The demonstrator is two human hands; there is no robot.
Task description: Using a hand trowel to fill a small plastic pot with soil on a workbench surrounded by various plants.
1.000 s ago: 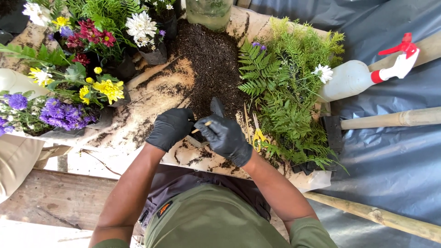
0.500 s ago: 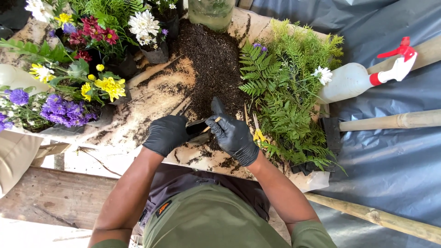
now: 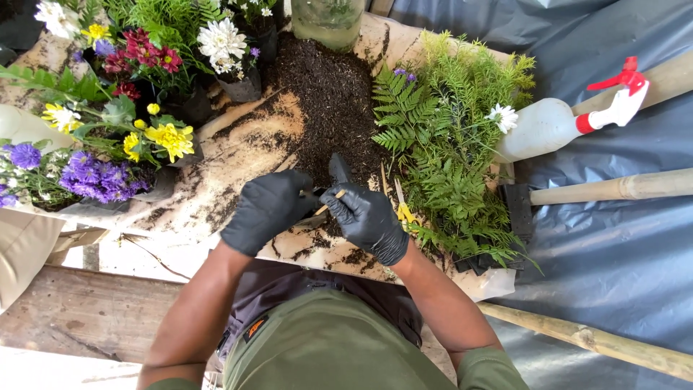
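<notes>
A grey-blue plastic sheet [image 3: 613, 267] fills the right half of the frame, with bamboo poles [image 3: 613, 189] lying across it at right and lower right; the soiled work surface [image 3: 238, 155] takes the upper centre, and a dark heap of potting soil [image 3: 328, 94] runs down its middle; a mass of green ferns [image 3: 451, 159] sits right of centre, and potted flowers [image 3: 144, 79], white, red, yellow and purple, crowd the upper left; a white spray bottle with a red trigger [image 3: 559, 123] lies on its side at upper right, touching the ferns.

Near the middle of the frame both hands, in black gloves, meet at the soil's lower edge; the left hand [image 3: 266, 209] is curled closed, fingers bent inward toward the right hand; what it pinches is hidden under the glove, so I cannot tell its hold for certain; the right hand [image 3: 368, 220] is closed around a thin wooden stick [image 3: 329, 202], whose pale end shows between the two gloves, slanting up to the right; the right thumb points upward; both forearms rise from the lower edge and converge.

The stick looks light, stiff and easily snapped, so it is best pinched near the middle; the gloves probably give fair grip despite soil crumbs.
</notes>
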